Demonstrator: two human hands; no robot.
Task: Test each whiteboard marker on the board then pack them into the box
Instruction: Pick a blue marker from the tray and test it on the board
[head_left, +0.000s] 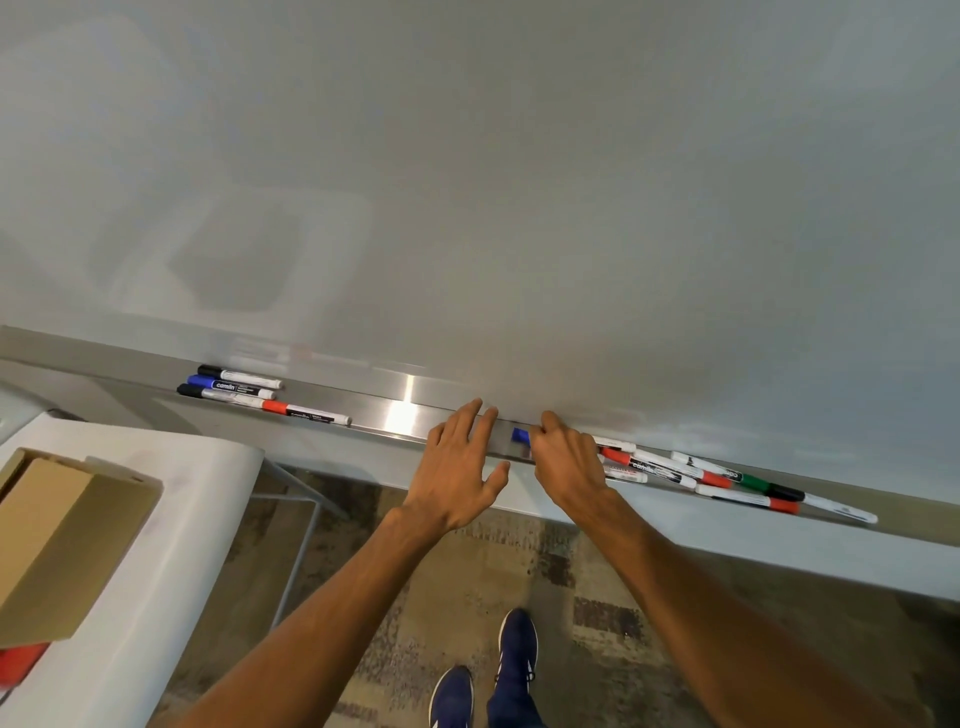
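Blue marker (520, 435), pinched in right hand (569, 467) over tray (400, 415); left hand (462, 467) spread empty; risk: snagging, scattering right pile (727, 475).

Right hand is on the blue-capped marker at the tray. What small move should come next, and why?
Probably lift the blue-capped marker clear of the tray. The right hand has closed its grip on it, the left hand hovers open beside it, ready to pull the cap, and the whiteboard shows no test mark.
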